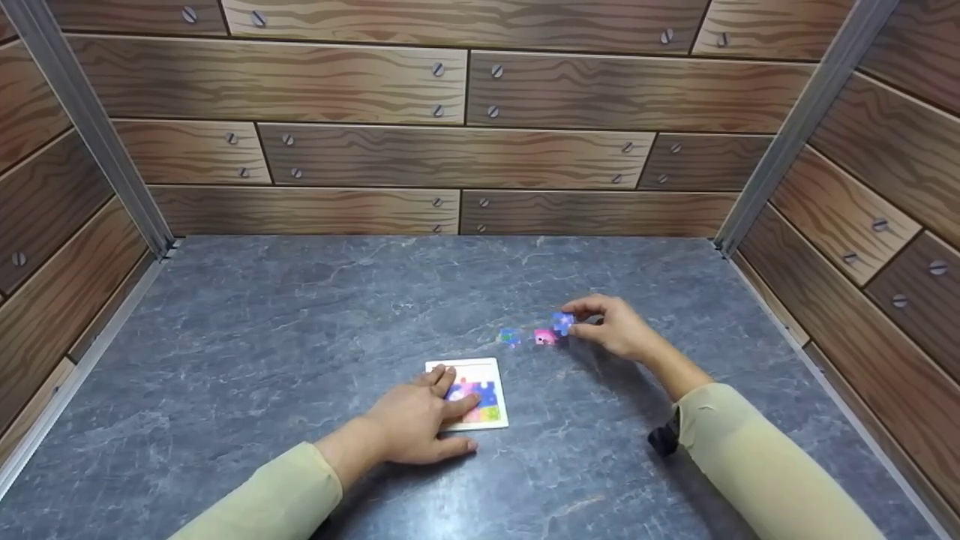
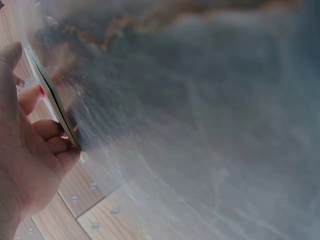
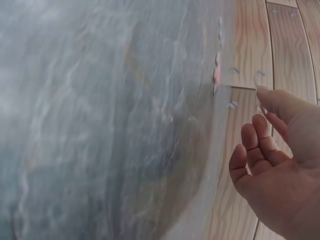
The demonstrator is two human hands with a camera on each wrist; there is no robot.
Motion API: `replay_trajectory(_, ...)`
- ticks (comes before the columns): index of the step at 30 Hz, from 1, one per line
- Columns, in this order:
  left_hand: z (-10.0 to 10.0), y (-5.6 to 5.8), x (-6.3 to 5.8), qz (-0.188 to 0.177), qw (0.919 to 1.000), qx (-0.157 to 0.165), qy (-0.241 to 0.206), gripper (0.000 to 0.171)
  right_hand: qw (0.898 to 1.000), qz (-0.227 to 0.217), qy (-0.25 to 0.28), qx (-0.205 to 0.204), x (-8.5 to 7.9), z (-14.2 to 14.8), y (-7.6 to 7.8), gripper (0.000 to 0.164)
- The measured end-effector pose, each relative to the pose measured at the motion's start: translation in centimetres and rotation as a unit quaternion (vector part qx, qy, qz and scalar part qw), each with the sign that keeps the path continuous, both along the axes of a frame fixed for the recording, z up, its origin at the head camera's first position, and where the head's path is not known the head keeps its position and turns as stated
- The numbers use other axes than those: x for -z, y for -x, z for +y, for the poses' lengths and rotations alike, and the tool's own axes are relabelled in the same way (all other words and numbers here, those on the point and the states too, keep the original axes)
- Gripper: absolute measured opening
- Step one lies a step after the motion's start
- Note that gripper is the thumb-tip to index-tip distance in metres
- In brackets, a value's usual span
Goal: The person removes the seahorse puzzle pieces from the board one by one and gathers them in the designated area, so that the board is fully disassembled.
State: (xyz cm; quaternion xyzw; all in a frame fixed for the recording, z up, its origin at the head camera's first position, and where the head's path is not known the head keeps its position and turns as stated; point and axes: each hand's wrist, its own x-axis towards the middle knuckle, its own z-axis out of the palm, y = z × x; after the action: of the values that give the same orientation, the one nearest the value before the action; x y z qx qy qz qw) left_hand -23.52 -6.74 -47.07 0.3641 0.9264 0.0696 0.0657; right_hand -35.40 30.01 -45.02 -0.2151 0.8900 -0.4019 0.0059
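Room btwn board (image 1: pixel 480 370) & R hand (image 1: pixel 619 328); L hand (image 1: pixel 411 421) blocks board's left (2 loose pcs (image 1: pixel 545 337) off far-right corner).

The left arm (image 1: pixel 281 491) comes in from the lower left, the right arm (image 1: pixel 757 450) from the lower right, both sleeved nearly to the wrists (image 1: pixel 675 371). The left hand (image 1: pixel 416 420) faces palm down, its fingers spread — the left thumb (image 1: pixel 454 448) set well apart. The right hand (image 1: pixel 619 328) reaches farther forward, right thumb (image 3: pixel 277 104) and index finger (image 1: pixel 590 303) pinching — the other fingers (image 3: pixel 239 162) loosely bent.
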Motion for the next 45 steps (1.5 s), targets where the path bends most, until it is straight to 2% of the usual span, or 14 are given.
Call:
replay_trajectory(9,0.0,0.0,0.2,-0.007,1.0000,-0.001,-0.004,0.075,0.999,-0.028,0.019,-0.012,0.6,1.3,0.2,0.037)
replay_trajectory(17,0.0,-0.1,0.1,-0.011,0.9999,0.001,-0.002,0.076,0.999,-0.036,0.012,-0.020,1.3,2.4,0.3,0.035)
replay_trajectory(24,0.0,-0.1,0.4,0.006,1.0000,0.006,0.001,0.074,0.997,-0.061,0.028,-0.037,1.9,2.8,0.5,0.035)
replay_trajectory(45,-0.1,0.0,0.0,-0.004,1.0000,0.002,-0.002,0.075,0.998,-0.046,0.009,-0.035,1.8,3.1,0.8,0.034)
